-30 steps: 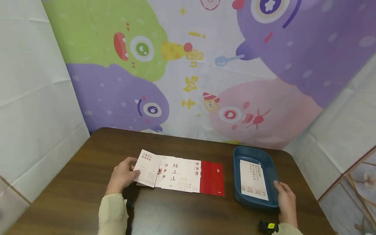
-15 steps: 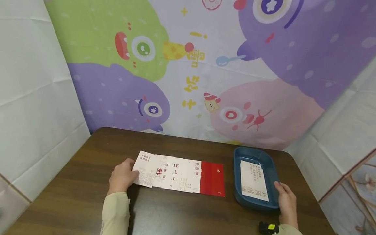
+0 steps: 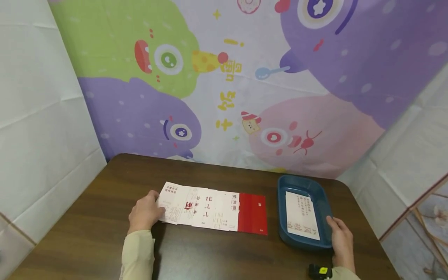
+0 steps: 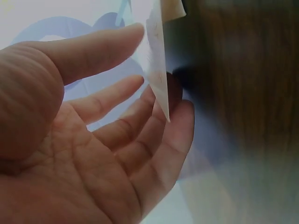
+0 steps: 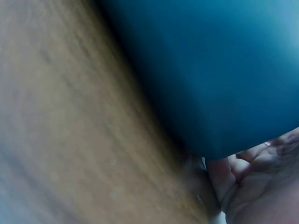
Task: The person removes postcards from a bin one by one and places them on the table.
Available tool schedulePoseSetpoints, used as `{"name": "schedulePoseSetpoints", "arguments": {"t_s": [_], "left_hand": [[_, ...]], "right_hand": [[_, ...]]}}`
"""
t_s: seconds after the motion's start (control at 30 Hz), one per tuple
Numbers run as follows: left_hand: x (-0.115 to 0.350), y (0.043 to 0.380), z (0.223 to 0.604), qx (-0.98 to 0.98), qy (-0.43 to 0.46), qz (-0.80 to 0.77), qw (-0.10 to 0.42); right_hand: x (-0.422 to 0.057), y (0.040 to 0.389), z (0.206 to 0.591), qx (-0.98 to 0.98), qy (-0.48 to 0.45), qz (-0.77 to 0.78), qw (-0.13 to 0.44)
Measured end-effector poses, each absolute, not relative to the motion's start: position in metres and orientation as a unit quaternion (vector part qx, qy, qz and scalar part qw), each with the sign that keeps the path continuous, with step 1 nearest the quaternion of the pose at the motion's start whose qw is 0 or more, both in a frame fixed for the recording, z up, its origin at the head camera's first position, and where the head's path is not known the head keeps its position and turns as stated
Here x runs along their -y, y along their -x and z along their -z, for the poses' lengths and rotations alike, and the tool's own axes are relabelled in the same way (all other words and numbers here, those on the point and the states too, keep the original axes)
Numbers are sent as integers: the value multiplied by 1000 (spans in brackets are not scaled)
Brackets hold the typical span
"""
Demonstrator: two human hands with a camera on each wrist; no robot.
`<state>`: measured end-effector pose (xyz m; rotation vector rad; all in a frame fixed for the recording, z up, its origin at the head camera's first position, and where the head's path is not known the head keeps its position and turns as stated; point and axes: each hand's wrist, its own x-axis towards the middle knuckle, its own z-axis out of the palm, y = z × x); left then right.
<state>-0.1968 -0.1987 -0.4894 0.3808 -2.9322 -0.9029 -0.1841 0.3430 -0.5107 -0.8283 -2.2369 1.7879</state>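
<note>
My left hand [image 3: 142,212] holds the left edge of a white printed card [image 3: 169,204], thumb on its face and fingers at its underside. The left wrist view shows that card [image 4: 156,51] edge-on between thumb and fingers. It ends an overlapping row of several white cards [image 3: 213,210], with a red card [image 3: 252,214] at the right end. My right hand [image 3: 341,237] grips the right side of a blue tray [image 3: 282,217], thumb at the rim. In the right wrist view the tray wall [image 5: 210,70] hides most of the fingers. White cards [image 3: 301,216] lie inside the tray.
The dark wooden table [image 3: 231,256] meets a cartoon-printed cloth [image 3: 224,147] along its back edge. White panels [image 3: 45,116] stand at the left, and a flower-patterned one [image 3: 427,233] at the right. A black strap [image 3: 319,271] circles the right wrist.
The leftmost card has gone from tilted up to lying nearly flat at the row's end. My left hand has lowered with it, shifting slightly left. The right hand and tray stay put.
</note>
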Motion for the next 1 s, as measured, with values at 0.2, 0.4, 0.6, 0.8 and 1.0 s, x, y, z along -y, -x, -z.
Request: {"name": "schedulePoseSetpoints", "arguments": {"t_s": [0.2, 0.4, 0.6, 0.8, 1.0], "left_hand": [[194, 197, 489, 952, -126, 276, 25], [195, 197, 491, 952, -131, 276, 20], [194, 197, 491, 951, -132, 278, 18], [193, 197, 494, 952, -132, 274, 20], [193, 198, 496, 953, -132, 270, 27]], "right_hand": [[-342, 184, 510, 750, 282, -593, 77], [-341, 184, 510, 749, 290, -591, 72], [-342, 184, 509, 752, 282, -591, 72], [-342, 185, 510, 749, 286, -593, 71], [-342, 185, 511, 747, 290, -594, 72]]}}
